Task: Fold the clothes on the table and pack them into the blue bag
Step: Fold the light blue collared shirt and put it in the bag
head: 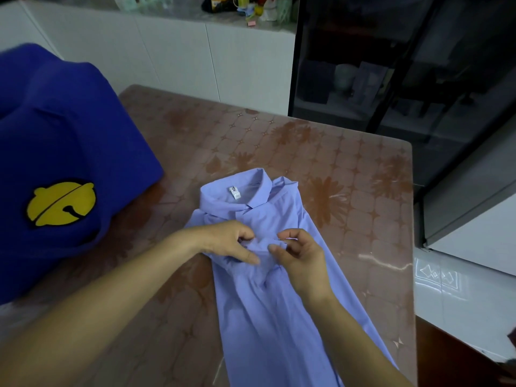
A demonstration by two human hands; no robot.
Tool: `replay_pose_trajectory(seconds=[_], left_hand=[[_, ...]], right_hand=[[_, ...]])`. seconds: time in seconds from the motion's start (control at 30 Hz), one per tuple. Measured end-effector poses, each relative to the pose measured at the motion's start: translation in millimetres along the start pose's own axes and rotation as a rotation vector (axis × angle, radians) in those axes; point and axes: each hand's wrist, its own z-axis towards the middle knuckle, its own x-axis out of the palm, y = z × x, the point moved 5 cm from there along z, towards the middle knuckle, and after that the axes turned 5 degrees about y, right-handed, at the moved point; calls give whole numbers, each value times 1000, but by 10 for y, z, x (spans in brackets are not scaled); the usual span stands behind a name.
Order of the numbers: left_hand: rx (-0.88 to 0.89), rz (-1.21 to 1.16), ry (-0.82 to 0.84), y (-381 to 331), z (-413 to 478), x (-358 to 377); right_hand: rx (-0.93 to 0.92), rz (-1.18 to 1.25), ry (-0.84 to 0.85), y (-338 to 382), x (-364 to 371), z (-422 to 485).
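Observation:
A light blue collared shirt (268, 303) lies lengthwise on the table (349, 169), collar at the far end with a white label showing. My left hand (229, 241) and my right hand (301, 258) meet over its chest just below the collar. Each pinches the fabric between thumb and fingers, bunching a small fold between them. The blue bag (55, 141), with a yellow bell emblem, stands on the table's left side, close to my left forearm.
The table has a brown floral cover under glass and ends at the right near a tiled floor (446, 280). A dark glass cabinet (391, 65) stands behind it. White cupboards with a cluttered counter (245, 9) line the back wall.

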Motion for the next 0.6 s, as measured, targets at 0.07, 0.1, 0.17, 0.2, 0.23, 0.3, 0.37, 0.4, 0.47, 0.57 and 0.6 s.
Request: replay_pose_trajectory(seconds=[0.07,0.1,0.17,0.2,0.23,0.3,0.37,0.4,0.47,0.57,0.6], left_hand=[[81,-50,-55,-64,-78,-77],[107,-52,-81,-96,-115,-111],[157,-42,-110,-144,-159,-133],[153,-33,-101,-161,-182,-139],[140,-4,-95,-160,-196,-160],[105,137,-85,-133,-222,-248],[75,263,-56,-138,-242,-330],[74,289,-39,-159,-231,-353],[106,297,-41,-246,-201,-366],[148,221,1,-364,-131,-340],[142,244,-3,-378,-111,-360]], right_hand=[[-1,1,5,-10,-19,-37],[-2,3,14,-12,-19,-54],[-14,0,27,-10,-5,-82],[-22,1,28,5,4,-95],[-29,9,27,14,7,-105],[-37,24,30,22,4,-122],[-46,24,38,33,-5,-140],[-50,23,40,33,-10,-149],[-53,23,41,38,-12,-170],[-48,27,2,48,-43,-185],[-49,27,-21,51,-69,-181]])
